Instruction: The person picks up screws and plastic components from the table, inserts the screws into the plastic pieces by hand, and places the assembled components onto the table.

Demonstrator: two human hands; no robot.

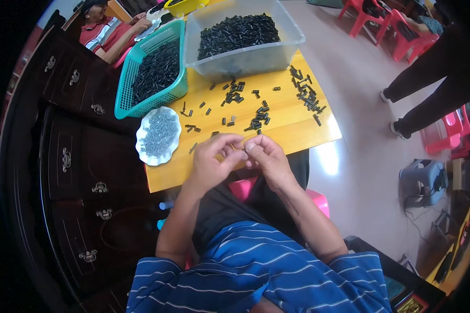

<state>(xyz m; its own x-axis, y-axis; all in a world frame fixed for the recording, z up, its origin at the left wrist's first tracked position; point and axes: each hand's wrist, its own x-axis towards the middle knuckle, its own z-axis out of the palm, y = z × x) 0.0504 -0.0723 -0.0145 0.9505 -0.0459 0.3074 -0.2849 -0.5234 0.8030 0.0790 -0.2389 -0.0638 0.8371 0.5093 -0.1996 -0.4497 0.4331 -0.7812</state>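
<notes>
My left hand [214, 159] and my right hand [270, 160] meet over the near edge of the yellow table [313, 133]. Both are closed, fingertips pinched together. Something small and dark shows between them, too covered to make out. Just beyond my fingers lies a loose cluster of short black cylindrical pieces [259, 119], with another black heap [234, 94] farther back. Left of my left hand stands a white scalloped dish [174, 117] full of small clear or silvery pieces [161, 133].
A teal basket [122, 99] and a translucent tub [240, 67], both with black pieces, stand at the back. More black pieces [308, 94] lie at the right edge. Dark drawers [73, 172] line the left. A person [107, 31] sits far left; someone's legs [423, 78] are at right.
</notes>
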